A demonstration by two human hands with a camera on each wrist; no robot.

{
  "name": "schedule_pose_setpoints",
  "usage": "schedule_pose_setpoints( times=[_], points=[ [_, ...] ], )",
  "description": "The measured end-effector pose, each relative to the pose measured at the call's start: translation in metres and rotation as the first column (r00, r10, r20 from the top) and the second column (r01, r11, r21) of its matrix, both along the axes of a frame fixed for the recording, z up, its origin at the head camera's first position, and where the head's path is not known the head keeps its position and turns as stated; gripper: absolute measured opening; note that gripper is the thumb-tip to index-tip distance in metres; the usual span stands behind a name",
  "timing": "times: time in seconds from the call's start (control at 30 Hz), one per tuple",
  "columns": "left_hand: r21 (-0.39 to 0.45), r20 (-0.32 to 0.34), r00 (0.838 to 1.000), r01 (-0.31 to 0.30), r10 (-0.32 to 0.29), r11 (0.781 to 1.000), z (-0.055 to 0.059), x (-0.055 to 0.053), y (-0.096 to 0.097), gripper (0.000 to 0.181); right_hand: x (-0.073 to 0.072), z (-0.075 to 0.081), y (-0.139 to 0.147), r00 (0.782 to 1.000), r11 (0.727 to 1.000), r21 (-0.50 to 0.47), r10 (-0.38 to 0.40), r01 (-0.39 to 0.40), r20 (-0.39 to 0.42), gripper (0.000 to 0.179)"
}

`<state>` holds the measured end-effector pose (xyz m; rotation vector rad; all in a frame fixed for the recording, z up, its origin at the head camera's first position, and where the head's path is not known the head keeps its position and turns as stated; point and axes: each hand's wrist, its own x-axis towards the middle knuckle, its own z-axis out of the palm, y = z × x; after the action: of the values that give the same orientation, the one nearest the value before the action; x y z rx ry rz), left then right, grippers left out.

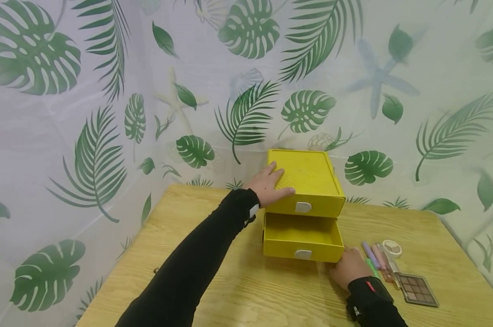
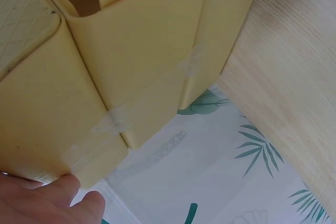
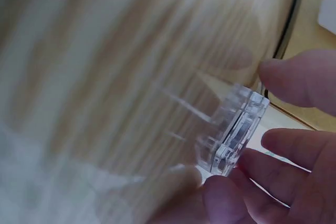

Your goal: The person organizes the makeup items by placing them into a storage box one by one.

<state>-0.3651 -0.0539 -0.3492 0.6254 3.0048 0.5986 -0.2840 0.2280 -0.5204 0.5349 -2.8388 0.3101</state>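
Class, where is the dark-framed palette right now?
In the head view, at lower right, the palette lies on the table, right of the right hand, beside the slim tubes.

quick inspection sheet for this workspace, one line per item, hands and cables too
Surface: pale wood-grain table, items in its middle and on its right.
Job's things: yellow plastic drawer unit, top drawer shut, lower drawer pulled out; clear tape on one side.
Clutter: slim purple tube, slim pink tube, round white-rimmed compact and rectangular dark-framed makeup palette, right of the unit.
Hands: left hand rests on the unit's top; right hand at the lower drawer's right front corner, fingers by a clear plastic piece, grip unclear.
Cables: nothing seen.
Surroundings: white leaf-printed sheet behind and left.
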Motion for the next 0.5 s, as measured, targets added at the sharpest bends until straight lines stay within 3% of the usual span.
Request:
schedule_pose_setpoints(
  times=[0.23,0.5],
  points=[
    [0.009,0.008,1.0,-0.001,0.0,1.0,0.0,0.001,0.0,0.079,0.005,0.012,-0.005,0.983,0.994,0.005,-0.112,0.113,0.148,0.008],
    [0.005,0.011,1.0,-0.004,0.004,1.0,0.0,0.001,0.0,0.079,0.006,0.016,-0.005,0.979,0.987,0.013,-0.16,0.16,0.129,0.01]
  ],
)
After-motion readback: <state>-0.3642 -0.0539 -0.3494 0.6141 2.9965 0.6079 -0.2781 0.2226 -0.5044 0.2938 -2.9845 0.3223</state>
